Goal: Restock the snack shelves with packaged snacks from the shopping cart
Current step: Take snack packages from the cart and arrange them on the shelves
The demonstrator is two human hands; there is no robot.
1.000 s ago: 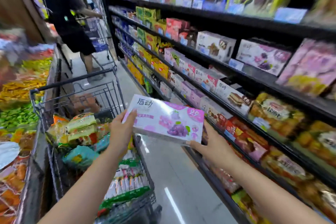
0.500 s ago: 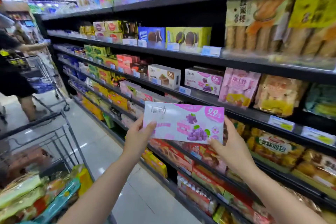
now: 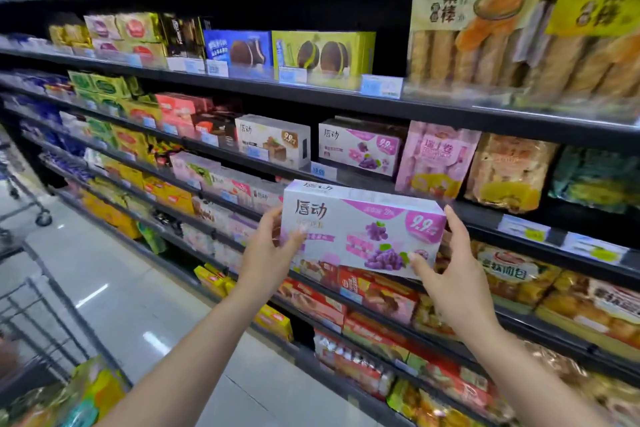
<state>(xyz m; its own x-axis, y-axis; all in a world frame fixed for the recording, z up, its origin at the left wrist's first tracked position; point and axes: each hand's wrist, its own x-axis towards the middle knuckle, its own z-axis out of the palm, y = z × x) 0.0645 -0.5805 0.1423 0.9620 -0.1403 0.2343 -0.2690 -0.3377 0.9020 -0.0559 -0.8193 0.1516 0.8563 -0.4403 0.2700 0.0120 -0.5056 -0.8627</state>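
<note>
The purple grape snack box (image 3: 360, 229), pinched at its ends between your left hand (image 3: 266, 253) and right hand (image 3: 450, 274), hangs just below its matching shelf box (image 3: 360, 149); lift short and it could catch the shelf edge (image 3: 346, 177).

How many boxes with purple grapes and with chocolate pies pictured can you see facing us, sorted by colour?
Purple grape boxes: 2, the held box and the shelf box
Blue pie box: 1
Green pie box: 1
Total: 4
</note>
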